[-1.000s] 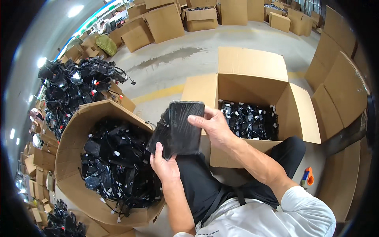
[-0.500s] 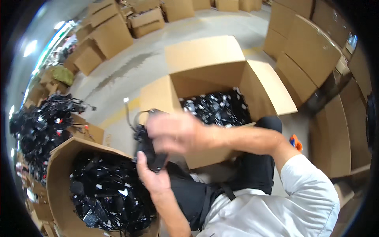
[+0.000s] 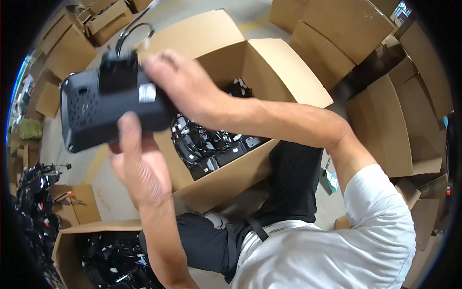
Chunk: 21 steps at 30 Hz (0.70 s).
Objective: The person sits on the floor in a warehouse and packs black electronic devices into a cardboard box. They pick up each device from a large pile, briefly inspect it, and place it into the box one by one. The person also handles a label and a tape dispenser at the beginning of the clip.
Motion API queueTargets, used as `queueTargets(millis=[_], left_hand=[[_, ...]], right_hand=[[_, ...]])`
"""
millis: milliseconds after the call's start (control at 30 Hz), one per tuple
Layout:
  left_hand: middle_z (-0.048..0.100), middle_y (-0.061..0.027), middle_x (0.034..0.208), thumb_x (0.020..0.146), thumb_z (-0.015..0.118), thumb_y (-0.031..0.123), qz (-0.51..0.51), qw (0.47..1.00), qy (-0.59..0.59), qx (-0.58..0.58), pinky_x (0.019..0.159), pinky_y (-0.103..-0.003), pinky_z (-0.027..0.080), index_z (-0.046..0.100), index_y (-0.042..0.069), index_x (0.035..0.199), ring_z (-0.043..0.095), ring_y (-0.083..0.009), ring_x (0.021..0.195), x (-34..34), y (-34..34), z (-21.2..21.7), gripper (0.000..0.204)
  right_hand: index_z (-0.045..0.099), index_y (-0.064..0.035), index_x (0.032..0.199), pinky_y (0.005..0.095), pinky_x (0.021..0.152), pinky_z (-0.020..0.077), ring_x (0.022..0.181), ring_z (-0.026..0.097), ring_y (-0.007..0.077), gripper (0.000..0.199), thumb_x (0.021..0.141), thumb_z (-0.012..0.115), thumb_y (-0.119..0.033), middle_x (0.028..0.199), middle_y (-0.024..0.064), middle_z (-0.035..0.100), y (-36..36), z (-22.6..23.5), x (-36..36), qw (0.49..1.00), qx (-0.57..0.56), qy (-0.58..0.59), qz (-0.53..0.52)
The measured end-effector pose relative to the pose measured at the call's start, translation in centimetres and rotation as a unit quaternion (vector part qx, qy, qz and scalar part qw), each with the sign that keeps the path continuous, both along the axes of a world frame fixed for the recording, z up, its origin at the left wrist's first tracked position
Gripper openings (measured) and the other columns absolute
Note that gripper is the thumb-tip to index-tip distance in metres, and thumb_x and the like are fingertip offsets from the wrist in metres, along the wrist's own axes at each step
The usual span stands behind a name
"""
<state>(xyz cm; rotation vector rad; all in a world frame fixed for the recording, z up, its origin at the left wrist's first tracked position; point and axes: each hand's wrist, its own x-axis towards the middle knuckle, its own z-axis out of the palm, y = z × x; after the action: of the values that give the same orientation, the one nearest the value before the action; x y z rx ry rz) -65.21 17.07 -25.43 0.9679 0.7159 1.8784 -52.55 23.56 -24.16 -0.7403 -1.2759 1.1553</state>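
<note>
A black, flat, box-shaped electronic device (image 3: 103, 118) is held up at the upper left in the head view. Its visible face has a patch of small holes and a white label (image 3: 147, 93). A black bracket (image 3: 114, 77) sticks up at its top edge, and a thin cable (image 3: 126, 37) rises from there. My left hand (image 3: 144, 166) is closed on the lower edge, thumb across the face, other fingers hidden beneath. My right hand (image 3: 185, 91), partly blurred, is curled at the upper right end beside the bracket; its fingertips are hard to make out.
Below my right forearm stands a large open carton (image 3: 236, 168) with several black devices and cables (image 3: 211, 144). Another carton (image 3: 103, 225) of black parts sits at lower left, beside a dark heap (image 3: 31, 197). Tall cartons (image 3: 380, 125) line the right; a teal item (image 3: 330, 180) lies near my leg.
The device has moved up and to the left with both hands and turned so its perforated face shows. The view has shifted, with the large carton now lower and further left.
</note>
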Motion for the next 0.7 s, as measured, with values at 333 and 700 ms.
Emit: queueTargets(millis=[333,700], left_hand=[[0.071,-0.011,0.108,0.08,0.076,0.014,-0.232,0.936,0.204,-0.17,0.091,-0.035,0.056,0.064,-0.005,0.122,0.069,-0.0208,0.096,3.6,5.7,-2.0,0.048],[0.07,-0.0116,0.119,0.088,0.078,0.014,-0.338,0.883,0.067,-0.32,0.095,-0.037,0.055,0.062,-0.002,0.128,0.068,-0.0216,0.105,17.0,23.1,-28.3,0.047]], right_hand=[[0.06,-0.0001,0.124,0.0333,0.084,0.0547,0.101,0.065,0.0145,0.053,0.098,0.07,-0.046,0.108,0.0097,0.069,3.4,-6.2,15.5,0.975,0.053,-0.203,0.068],[0.046,0.0115,0.124,0.0495,0.103,0.0471,0.12,0.058,0.0495,0.061,0.094,0.069,-0.036,0.122,0.0365,0.059,1.9,-16.1,22.5,0.879,-0.252,-0.392,0.096]])
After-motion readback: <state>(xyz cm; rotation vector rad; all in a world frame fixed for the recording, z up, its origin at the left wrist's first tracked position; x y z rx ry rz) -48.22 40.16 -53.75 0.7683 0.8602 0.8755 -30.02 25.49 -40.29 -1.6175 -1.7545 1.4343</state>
